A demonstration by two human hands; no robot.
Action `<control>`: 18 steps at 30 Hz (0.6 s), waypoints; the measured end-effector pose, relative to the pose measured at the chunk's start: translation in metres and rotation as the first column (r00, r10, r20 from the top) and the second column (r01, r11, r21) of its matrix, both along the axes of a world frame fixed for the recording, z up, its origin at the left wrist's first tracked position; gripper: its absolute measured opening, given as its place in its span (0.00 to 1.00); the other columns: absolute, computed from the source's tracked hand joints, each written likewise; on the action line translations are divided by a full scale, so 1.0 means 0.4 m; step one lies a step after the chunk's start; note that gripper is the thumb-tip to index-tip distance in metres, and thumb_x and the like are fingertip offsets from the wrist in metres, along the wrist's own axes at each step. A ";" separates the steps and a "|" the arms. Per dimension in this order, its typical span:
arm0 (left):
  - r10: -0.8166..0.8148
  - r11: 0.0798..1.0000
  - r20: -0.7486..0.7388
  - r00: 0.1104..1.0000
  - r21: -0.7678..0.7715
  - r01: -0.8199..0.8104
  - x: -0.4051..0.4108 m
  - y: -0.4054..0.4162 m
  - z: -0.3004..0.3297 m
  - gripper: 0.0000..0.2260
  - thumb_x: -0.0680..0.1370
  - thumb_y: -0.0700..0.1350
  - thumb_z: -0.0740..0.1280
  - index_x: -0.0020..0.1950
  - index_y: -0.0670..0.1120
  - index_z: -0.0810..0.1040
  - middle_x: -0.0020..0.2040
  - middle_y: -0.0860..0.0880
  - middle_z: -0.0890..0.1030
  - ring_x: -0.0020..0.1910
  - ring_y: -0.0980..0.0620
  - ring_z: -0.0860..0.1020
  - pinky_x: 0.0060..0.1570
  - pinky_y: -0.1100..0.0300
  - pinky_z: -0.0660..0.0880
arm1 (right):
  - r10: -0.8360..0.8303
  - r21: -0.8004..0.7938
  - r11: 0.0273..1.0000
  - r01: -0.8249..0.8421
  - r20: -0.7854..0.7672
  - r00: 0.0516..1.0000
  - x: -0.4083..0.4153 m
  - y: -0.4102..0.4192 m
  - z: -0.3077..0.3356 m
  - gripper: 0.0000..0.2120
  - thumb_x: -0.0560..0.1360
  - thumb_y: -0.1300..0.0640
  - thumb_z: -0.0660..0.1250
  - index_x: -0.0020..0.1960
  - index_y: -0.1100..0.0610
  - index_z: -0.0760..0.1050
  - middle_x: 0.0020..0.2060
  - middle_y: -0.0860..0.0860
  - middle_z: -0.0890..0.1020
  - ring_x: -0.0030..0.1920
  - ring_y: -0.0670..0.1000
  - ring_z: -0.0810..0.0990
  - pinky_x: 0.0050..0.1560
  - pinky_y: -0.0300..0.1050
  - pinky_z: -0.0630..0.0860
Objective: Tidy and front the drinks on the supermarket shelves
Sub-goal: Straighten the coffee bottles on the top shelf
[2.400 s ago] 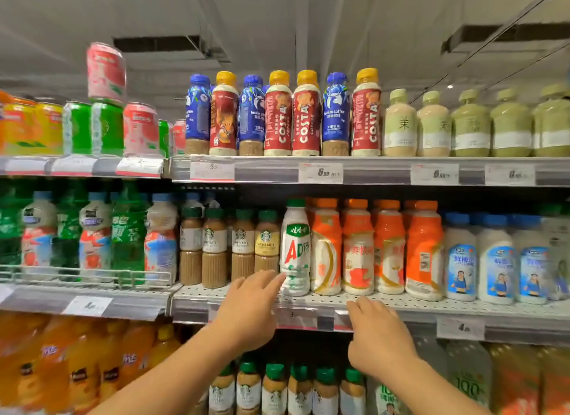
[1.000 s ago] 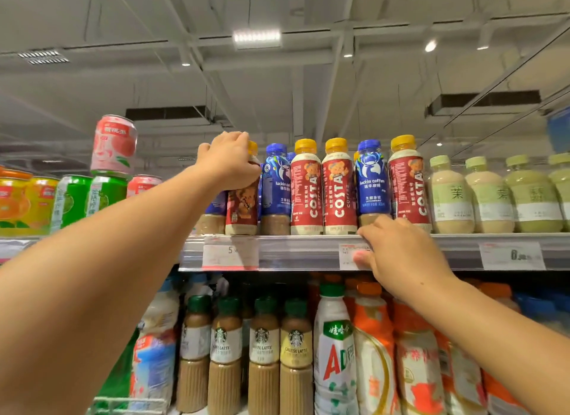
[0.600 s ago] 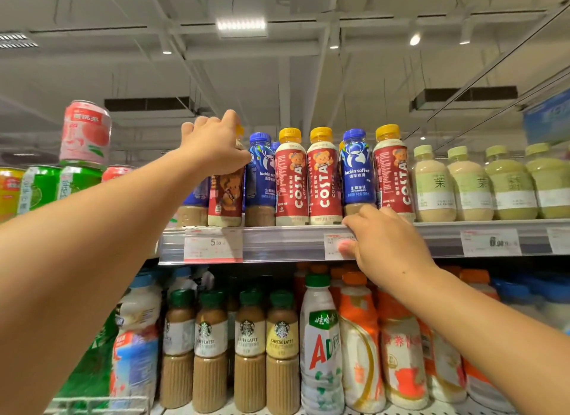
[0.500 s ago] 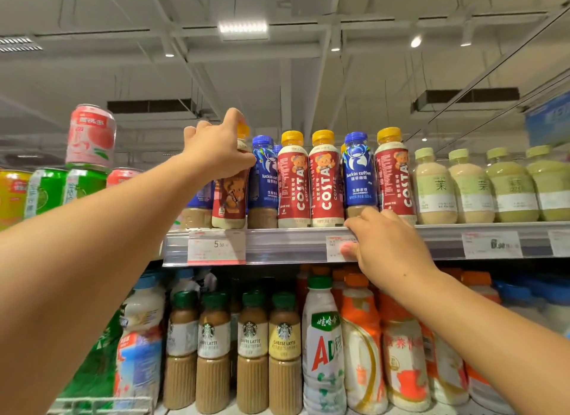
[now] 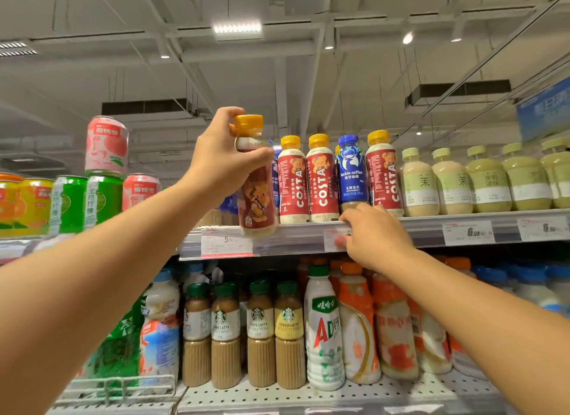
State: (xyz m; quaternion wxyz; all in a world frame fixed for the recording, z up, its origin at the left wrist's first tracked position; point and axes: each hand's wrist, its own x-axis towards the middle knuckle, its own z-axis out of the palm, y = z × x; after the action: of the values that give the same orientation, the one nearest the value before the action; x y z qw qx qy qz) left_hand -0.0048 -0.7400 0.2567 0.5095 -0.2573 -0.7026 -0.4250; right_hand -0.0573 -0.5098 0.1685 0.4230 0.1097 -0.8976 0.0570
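Note:
My left hand grips a red Costa coffee bottle with a yellow cap by its neck, holding it off the top shelf, out in front of the shelf edge. More red Costa bottles and a blue Luckin coffee bottle stand in a row on that shelf. My right hand rests on the shelf's front rail, fingers bent over a price tag, just below the Luckin bottle.
Pale green tea bottles fill the top shelf's right. Stacked cans stand at the left. On the lower shelf are Starbucks latte bottles, a white AD bottle and orange-capped bottles.
My left hand has lifted the Costa bottle up and pulled it forward out of the row. My right hand has stayed on the shelf rail.

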 end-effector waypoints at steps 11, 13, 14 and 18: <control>-0.482 0.874 0.220 0.848 0.050 0.483 0.063 0.208 -0.106 0.27 0.67 0.39 0.78 0.63 0.46 0.72 0.52 0.43 0.82 0.45 0.50 0.82 0.42 0.51 0.82 | 0.886 -0.727 0.311 -0.612 -0.011 0.463 0.164 0.062 -0.016 0.31 0.62 0.45 0.79 0.63 0.51 0.76 0.53 0.50 0.85 0.53 0.51 0.84 0.49 0.48 0.81; -0.530 0.843 0.261 0.807 0.055 0.536 0.057 0.248 -0.126 0.27 0.67 0.40 0.78 0.62 0.47 0.72 0.51 0.44 0.82 0.46 0.50 0.82 0.43 0.53 0.80 | 0.884 -0.747 0.286 -0.600 -0.037 0.467 0.174 0.090 -0.031 0.26 0.62 0.50 0.78 0.58 0.51 0.78 0.50 0.51 0.86 0.50 0.52 0.85 0.47 0.48 0.81; -0.551 0.827 0.275 0.788 0.057 0.559 0.053 0.266 -0.134 0.27 0.67 0.40 0.78 0.62 0.48 0.72 0.51 0.45 0.82 0.46 0.50 0.83 0.43 0.54 0.80 | 0.878 -0.752 0.286 -0.593 -0.042 0.477 0.177 0.107 -0.039 0.25 0.61 0.50 0.78 0.57 0.52 0.78 0.49 0.52 0.86 0.50 0.53 0.85 0.48 0.49 0.81; -0.597 0.787 0.346 0.724 0.074 0.613 0.037 0.320 -0.157 0.25 0.69 0.38 0.77 0.62 0.47 0.72 0.52 0.45 0.83 0.49 0.48 0.83 0.47 0.52 0.81 | 0.858 -0.760 0.305 -0.573 -0.042 0.513 0.189 0.169 -0.065 0.19 0.68 0.58 0.77 0.57 0.54 0.79 0.48 0.54 0.86 0.49 0.54 0.85 0.46 0.48 0.82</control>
State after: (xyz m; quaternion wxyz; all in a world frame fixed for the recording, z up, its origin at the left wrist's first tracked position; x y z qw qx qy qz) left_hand 0.0099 -0.6120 0.1940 0.2030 -0.4035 -0.6688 -0.5905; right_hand 0.0182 -0.4422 0.1425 0.1767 0.3261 -0.7139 0.5940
